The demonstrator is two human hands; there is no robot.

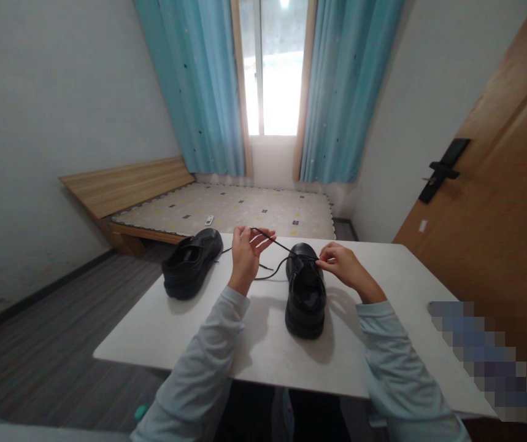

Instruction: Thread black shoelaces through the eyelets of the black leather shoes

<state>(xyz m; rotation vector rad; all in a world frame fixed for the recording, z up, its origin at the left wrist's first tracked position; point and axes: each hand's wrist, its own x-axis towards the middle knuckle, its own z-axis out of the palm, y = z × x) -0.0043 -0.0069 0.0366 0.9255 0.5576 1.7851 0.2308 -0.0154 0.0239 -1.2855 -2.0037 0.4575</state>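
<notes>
- I can read no words, numbers or brand marks anywhere in front of me; the two black shoes (306, 288) on my table (383, 344) show no legible label
- The far curtains (199, 86) carry only dots, no lettering

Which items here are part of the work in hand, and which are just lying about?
In use: glossy black leather shoe; thin black shoelace, held by left hand; right hand at the eyelets.
Lying about: second black leather shoe; white rectangular table; wooden bed.
</notes>
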